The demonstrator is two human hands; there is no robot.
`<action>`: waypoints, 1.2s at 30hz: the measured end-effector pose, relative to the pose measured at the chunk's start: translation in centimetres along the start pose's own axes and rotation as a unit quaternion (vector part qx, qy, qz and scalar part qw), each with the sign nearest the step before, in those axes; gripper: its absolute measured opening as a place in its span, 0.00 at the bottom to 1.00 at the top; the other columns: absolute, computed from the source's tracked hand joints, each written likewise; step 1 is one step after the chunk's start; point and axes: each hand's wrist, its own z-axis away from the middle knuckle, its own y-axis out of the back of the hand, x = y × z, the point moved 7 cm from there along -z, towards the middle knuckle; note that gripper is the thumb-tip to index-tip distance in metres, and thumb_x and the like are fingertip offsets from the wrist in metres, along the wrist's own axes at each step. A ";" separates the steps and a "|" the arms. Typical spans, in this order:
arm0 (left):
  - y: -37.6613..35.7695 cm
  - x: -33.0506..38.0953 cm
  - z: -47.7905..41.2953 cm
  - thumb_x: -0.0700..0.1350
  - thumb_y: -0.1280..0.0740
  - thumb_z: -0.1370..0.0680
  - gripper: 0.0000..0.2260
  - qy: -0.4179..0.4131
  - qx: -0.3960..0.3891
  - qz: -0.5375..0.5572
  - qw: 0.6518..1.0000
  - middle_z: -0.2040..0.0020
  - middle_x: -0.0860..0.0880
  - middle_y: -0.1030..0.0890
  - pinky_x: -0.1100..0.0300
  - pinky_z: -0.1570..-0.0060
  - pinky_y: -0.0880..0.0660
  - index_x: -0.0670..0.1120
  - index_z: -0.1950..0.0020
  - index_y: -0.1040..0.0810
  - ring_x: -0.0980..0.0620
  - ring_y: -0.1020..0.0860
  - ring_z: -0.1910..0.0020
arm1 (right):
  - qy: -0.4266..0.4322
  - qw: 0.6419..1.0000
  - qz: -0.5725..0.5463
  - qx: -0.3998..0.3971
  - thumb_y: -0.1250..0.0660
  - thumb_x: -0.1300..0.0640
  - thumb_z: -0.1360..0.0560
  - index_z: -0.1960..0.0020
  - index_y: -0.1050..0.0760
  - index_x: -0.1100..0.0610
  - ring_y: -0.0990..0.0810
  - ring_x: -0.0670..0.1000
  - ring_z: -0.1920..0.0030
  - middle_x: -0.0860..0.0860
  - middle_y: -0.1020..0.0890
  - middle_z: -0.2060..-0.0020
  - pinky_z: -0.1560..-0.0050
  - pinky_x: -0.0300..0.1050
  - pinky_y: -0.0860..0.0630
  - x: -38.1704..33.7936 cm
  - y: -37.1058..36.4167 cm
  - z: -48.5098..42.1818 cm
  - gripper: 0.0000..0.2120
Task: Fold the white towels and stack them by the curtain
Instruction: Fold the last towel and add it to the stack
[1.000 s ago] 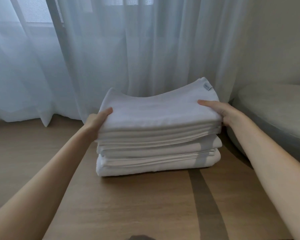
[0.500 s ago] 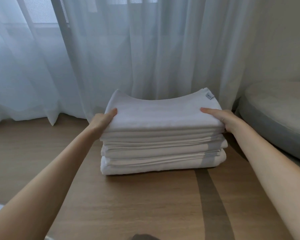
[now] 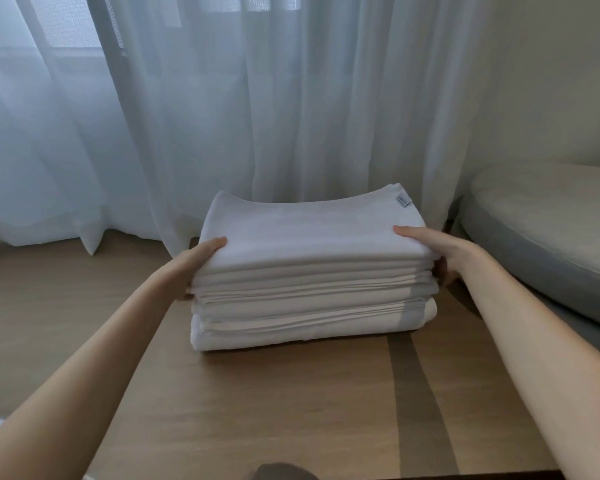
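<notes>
A stack of folded white towels (image 3: 309,306) stands on a wooden table (image 3: 291,403), right in front of the sheer white curtain (image 3: 274,109). The top towel (image 3: 309,233) carries a small label at its far right corner. My left hand (image 3: 196,261) grips the top towel's left end, thumb on top and fingers tucked under it. My right hand (image 3: 433,249) grips the right end the same way, its fingers hidden behind the towel's side.
A grey round cushioned seat (image 3: 548,237) sits close to the table's right side. Wooden floor (image 3: 49,299) lies to the left, below the curtain hem. A dark stripe (image 3: 416,393) runs along the tabletop toward me.
The top towel has come down onto the stack with both hands still holding its ends. The view has tilted down a little.
</notes>
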 end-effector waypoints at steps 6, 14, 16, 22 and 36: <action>0.2 0.7 -0.1 0.60 0.33 0.27 0.24 -0.010 0.001 0.035 0.999 0.47 0.43 0.22 0.49 0.46 0.26 0.46 0.39 0.30 0.43 0.23 0.49 | -0.005 0.999 -0.041 0.025 0.27 0.40 0.33 0.41 0.32 0.55 0.26 0.57 0.46 0.56 0.27 0.43 0.49 0.51 0.30 -1.3 0.3 0.7 0.29; 1.8 -0.1 -0.4 0.57 0.30 0.27 0.29 -0.044 0.026 0.073 0.996 0.45 0.44 0.23 0.52 0.51 0.26 0.42 0.33 0.30 0.45 0.22 0.53 | -0.021 0.998 -0.061 0.027 0.25 0.38 0.37 0.37 0.28 0.55 0.23 0.56 0.51 0.56 0.23 0.46 0.53 0.50 0.28 0.3 -1.0 0.7 0.35; 1.9 -0.4 -0.4 0.57 0.30 0.27 0.30 -0.056 0.046 0.071 0.995 0.44 0.44 0.23 0.52 0.50 0.26 0.40 0.33 0.30 0.45 0.22 0.52 | -0.035 0.997 -0.054 0.029 0.26 0.36 0.37 0.35 0.30 0.54 0.25 0.56 0.49 0.55 0.24 0.46 0.51 0.51 0.29 1.5 -1.4 0.6 0.37; 1.5 -1.0 0.2 0.61 0.34 0.27 0.23 -0.049 0.016 0.078 0.996 0.49 0.47 0.22 0.54 0.53 0.26 0.47 0.39 0.29 0.47 0.23 0.52 | 0.092 0.988 -0.048 0.114 0.28 0.42 0.31 0.27 0.38 0.54 0.28 0.54 0.45 0.55 0.29 0.33 0.47 0.49 0.31 0.3 -1.1 1.1 0.38; 0.1 -1.2 -0.7 0.61 0.46 0.19 0.20 -0.208 -0.048 0.241 0.947 0.58 0.54 0.15 0.62 0.58 0.23 0.52 0.50 0.18 0.57 0.18 0.58 | 0.360 0.840 0.405 0.040 0.48 0.41 0.20 0.26 0.39 0.41 0.44 0.50 0.24 0.46 0.39 0.25 0.27 0.62 0.60 -8.9 -16.7 5.9 0.22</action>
